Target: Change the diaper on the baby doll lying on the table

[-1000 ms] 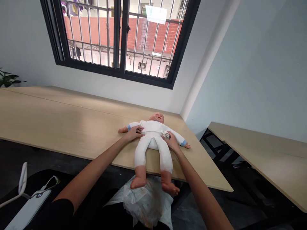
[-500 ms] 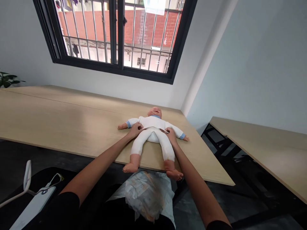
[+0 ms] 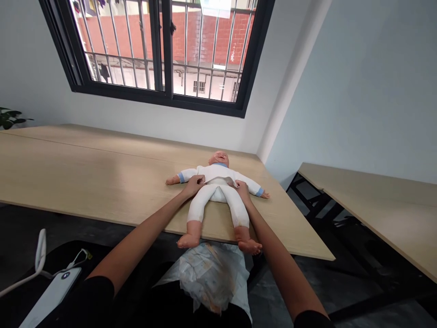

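Observation:
A baby doll (image 3: 218, 158) lies face up on the wooden table, its arms spread and its bare feet at the front edge. It wears a white shirt (image 3: 218, 172) with blue collar and cuffs. White cloth covers its legs. My left hand (image 3: 195, 184) pinches the shirt's hem at one side of the waist. At the other side my right hand (image 3: 241, 188) grips the same hem, which is raised a little off the belly.
Crumpled clear plastic packaging (image 3: 208, 278) rests on my lap. A white phone or power bank (image 3: 54, 296) with a cable lies at lower left. The table (image 3: 85, 168) runs along the wall under a barred window (image 3: 164, 54). A second table (image 3: 375, 196) stands at right.
Both hands have lifted the shirt's hem slightly, so more of the doll's waist shows beneath it. The view has shifted a little.

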### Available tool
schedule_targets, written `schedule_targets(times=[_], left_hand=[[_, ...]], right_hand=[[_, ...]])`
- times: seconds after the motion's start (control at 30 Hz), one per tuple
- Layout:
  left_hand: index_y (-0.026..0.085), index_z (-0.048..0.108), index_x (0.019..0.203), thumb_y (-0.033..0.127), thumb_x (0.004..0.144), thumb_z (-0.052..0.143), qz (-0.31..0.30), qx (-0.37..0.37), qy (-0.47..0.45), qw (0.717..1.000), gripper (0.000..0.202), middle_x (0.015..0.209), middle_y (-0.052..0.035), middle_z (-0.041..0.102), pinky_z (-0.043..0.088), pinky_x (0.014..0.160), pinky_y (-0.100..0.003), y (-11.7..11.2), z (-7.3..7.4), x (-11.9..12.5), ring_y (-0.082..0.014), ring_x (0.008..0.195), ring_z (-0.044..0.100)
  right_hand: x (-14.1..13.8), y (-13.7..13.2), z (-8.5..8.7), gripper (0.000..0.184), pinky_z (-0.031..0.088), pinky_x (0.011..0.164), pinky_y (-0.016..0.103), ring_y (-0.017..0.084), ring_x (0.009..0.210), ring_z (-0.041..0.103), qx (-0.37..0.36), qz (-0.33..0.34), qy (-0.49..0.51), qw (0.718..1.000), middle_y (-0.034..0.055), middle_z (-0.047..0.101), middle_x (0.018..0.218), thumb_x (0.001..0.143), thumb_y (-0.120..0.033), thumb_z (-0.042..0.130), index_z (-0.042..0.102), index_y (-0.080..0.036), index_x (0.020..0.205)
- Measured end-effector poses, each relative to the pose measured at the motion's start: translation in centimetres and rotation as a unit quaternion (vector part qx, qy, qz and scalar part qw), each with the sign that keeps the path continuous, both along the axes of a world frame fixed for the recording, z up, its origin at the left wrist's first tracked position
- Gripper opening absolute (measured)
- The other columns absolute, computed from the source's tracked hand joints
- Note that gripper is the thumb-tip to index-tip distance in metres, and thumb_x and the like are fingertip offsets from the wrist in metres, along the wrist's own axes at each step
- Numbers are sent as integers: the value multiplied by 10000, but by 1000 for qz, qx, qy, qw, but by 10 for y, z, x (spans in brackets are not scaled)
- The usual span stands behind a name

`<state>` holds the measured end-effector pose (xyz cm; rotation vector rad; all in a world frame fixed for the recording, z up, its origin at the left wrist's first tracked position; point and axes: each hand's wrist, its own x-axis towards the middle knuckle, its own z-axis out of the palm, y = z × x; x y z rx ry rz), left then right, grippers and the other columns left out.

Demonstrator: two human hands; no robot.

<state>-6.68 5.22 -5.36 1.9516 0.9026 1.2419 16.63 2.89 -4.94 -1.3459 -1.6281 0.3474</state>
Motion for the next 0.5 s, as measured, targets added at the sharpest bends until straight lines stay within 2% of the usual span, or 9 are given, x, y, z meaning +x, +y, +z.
schedule_targets(times=[0.17, 0.33, 0.5], left_hand=[[206, 264, 570, 259, 665, 478, 7, 10, 17, 1000, 240, 562, 52, 274, 166, 542, -255, -1, 1, 0, -106, 585, 243], [205, 251, 560, 252, 671, 462, -6, 16, 47, 999, 243, 554, 51, 249, 151, 541, -262, 0, 2, -5, -106, 578, 243], [210, 228, 532, 290, 707, 454, -23, 8, 80, 997, 296, 532, 52, 221, 140, 530, -266, 5, 2, -16, -101, 554, 215]], right_hand=[[1, -2, 0, 454, 204, 548, 273, 130, 598, 226, 7, 14, -16, 1000, -33, 233, 516, 732, -535, 489, 158, -253, 598], [5, -3, 0, 320, 168, 553, 263, 123, 587, 213, 11, 9, -33, 999, -46, 186, 526, 658, -320, 452, 148, -243, 592], [14, -1, -1, 241, 162, 556, 258, 120, 568, 226, -1, -10, -47, 999, -50, 188, 522, 634, -218, 399, 166, -233, 575]])
